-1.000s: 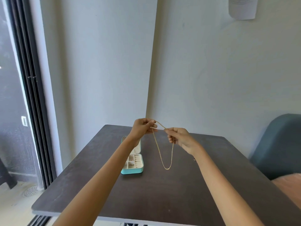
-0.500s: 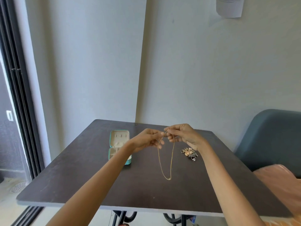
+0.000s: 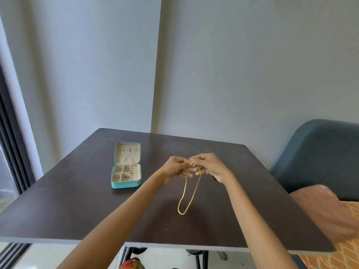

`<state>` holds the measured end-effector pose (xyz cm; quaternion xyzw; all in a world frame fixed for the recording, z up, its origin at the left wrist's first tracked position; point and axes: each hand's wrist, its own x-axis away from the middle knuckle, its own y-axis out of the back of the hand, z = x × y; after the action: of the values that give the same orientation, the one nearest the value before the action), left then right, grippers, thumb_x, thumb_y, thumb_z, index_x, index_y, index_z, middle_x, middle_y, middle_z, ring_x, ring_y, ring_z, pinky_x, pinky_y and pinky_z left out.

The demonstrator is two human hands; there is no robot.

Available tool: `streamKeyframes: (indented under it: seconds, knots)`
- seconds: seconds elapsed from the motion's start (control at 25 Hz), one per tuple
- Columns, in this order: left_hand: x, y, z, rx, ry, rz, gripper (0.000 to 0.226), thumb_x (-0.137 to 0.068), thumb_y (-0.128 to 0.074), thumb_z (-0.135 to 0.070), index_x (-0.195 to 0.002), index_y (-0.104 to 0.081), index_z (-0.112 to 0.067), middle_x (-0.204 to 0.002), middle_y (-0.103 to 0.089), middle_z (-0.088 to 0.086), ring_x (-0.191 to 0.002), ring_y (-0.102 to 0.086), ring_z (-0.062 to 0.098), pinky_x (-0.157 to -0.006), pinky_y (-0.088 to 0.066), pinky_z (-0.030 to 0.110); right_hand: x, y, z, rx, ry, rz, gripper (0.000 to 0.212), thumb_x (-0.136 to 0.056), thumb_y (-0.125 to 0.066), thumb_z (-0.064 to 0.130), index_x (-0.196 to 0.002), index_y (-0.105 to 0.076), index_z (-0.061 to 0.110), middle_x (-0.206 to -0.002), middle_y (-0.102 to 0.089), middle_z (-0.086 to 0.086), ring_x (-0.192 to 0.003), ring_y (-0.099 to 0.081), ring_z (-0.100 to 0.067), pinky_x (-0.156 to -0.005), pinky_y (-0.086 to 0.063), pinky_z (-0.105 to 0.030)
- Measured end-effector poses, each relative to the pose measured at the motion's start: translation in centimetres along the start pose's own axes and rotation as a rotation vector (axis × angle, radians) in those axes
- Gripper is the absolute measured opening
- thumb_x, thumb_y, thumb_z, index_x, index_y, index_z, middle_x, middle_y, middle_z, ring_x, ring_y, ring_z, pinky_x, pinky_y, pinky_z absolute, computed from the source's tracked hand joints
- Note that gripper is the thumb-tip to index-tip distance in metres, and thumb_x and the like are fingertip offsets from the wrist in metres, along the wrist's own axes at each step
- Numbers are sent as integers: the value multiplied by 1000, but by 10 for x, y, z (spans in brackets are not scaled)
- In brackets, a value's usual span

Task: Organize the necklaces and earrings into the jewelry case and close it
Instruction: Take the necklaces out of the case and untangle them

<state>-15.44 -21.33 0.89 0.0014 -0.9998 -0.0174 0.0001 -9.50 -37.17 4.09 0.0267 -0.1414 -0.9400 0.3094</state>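
Note:
A thin gold necklace (image 3: 187, 197) hangs as a long loop above the dark table (image 3: 81, 206). My left hand (image 3: 175, 168) and my right hand (image 3: 208, 166) meet fingertip to fingertip over the table's middle, each pinching one end of the chain at its top. The teal jewelry case (image 3: 126, 167) lies open on the table to the left of my hands, its lid flat at the back and its cream compartments facing up. The heap of other jewelry is hidden behind my right hand.
A blue-grey chair (image 3: 318, 156) stands at the table's right side, with pink and orange cloth (image 3: 330, 214) over the near right corner. Walls close off the far edge. A dark window frame (image 3: 11, 152) runs down the left.
My hands have come together, bringing the two necklace ends to one point, so the loop hangs narrower and lower. The view has tilted down and shifted, hiding the jewelry heap behind my right hand.

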Motion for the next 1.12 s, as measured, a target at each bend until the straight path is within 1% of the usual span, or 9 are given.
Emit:
streamKeyframes:
  seconds: [0.12,0.2,0.32,0.4,0.48,0.6,0.76,0.92,1.12]
  knots:
    - [-35,-6,25,-197,-7,-242,10,-91,-59,-11,-86,-68,-8,-77,-68,7,-63,-64,11,-77,-56,32,-41,1,-25,120,-47,-94,21,-90,-61,10,-107,-67,-2,-85,-69,-8,-68,-62,-13,-59,-57,-22]
    - [-57,-5,42,-402,-7,-339,12,-89,-61,-17,-88,-71,-11,-84,-69,6,-74,-63,15,-78,-50,28,-66,2,-44,190,-62,-138,20,-90,-62,9,-105,-68,-2,-87,-70,-9,-67,-61,-12,-58,-57,-21]
    - [-89,3,62,-697,23,-404,17,-90,-54,-23,-96,-69,-18,-101,-68,1,-101,-58,20,-91,-34,36,-99,1,-65,256,-58,-214,14,-89,-63,10,-98,-71,4,-87,-70,-10,-64,-62,-11,-58,-56,-20]
    - [-105,10,72,-841,-4,-402,20,-91,-49,-22,-102,-66,-21,-110,-62,1,-111,-49,23,-93,-28,39,-119,-2,-75,304,-37,-261,14,-88,-63,12,-97,-73,7,-84,-69,-7,-68,-63,-12,-60,-57,-20]
    - [-115,16,79,-897,-40,-403,23,-91,-47,-20,-109,-61,-21,-117,-56,4,-115,-43,25,-95,-27,39,-132,-5,-82,369,-9,-280,16,-89,-63,14,-98,-74,10,-85,-70,-6,-74,-66,-16,-64,-58,-24]
    - [-121,21,83,-797,-106,-429,25,-88,-44,-11,-109,-56,-19,-120,-52,2,-117,-42,23,-94,-25,36,-140,-5,-88,378,-5,-319,19,-87,-66,17,-104,-70,11,-90,-70,-7,-78,-67,-20,-74,-59,-36]
    - [-119,24,80,-837,-125,-335,30,-88,-41,-9,-102,-63,-21,-130,-46,1,-126,-38,19,-106,-17,40,-108,-3,-86,315,-6,-412,10,-87,-64,20,-94,-63,13,-81,-62,-4,-56,-57,-12,-49,-51,-21]
    - [-118,21,77,-901,-113,-352,27,-89,-42,-12,-97,-68,-17,-139,-41,7,-131,-35,24,-110,-14,40,-41,-9,-88,319,-65,-262,19,-83,-68,27,-78,-56,13,-60,-58,-1,-44,-53,-14,-39,-42,-24]
    - [-116,16,78,-947,-94,-291,33,-94,-39,-16,-112,-66,-19,-151,-28,14,-144,-14,29,-114,-9,43,0,-22,-82,672,-106,-79,33,-72,-70,53,-68,-53,25,-61,-58,12,-59,-54,-3,-57,-38,-24]
